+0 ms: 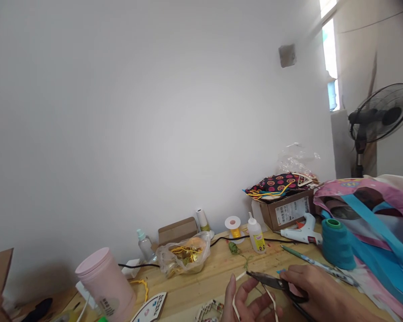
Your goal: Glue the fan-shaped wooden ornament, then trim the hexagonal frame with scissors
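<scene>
At the lower edge, right of the middle, my left hand is closed around a thin pale angular frame, whose narrow sides stick out past the fingers. My right hand grips a pair of dark-handled scissors. The scissor blades point left and lie across the top of the frame, close to my left fingertips. Whether they touch it I cannot tell. Just below and left of my hands is a cut-out lattice piece, partly out of view. A printed fan-shaped piece lies farther left.
Behind my hands stand a glue bottle, a spool of yellow thread and a plastic bag of yellow cord. To the right are a glue gun, a teal thread cone and a pink-blue bag. A pink canister stands left.
</scene>
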Motion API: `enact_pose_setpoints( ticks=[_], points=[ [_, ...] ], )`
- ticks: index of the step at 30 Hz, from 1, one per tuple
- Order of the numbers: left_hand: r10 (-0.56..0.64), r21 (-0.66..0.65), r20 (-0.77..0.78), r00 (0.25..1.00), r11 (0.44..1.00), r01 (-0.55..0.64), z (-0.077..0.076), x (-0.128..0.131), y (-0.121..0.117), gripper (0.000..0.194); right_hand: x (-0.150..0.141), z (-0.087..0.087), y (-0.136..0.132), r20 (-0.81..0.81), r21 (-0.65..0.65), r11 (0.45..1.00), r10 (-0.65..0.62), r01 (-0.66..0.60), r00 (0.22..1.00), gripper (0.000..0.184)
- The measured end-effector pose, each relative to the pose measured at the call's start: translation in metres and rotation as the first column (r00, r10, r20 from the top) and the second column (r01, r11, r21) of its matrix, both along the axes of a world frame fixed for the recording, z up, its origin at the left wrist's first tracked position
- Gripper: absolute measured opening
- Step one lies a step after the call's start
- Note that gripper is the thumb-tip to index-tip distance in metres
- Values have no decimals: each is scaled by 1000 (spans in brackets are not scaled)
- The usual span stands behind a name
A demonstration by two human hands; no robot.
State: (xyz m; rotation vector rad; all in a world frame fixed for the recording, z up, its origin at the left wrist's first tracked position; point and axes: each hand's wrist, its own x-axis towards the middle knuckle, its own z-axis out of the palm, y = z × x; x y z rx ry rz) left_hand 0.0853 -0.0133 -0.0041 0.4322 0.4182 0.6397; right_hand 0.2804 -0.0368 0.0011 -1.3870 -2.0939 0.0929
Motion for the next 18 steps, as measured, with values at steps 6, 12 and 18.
enact_pose_setpoints(
  ticks=[6, 12, 18],
  points=[
    [-10, 2, 32, 999, 1000, 10, 3, -1, 0, 48, 1, 4, 0, 128, -67, 997, -25, 33, 991, 25],
    [42, -28, -7, 999, 999, -43, 1, -1, 0, 47, 2, -1, 1, 217, -36, 998, -35, 44, 975, 25],
    [102, -27, -97, 990, 994, -105, -2, 0, -1, 44, 1, -4, 1, 293, -26, 997, -59, 69, 954, 26]
  ],
)
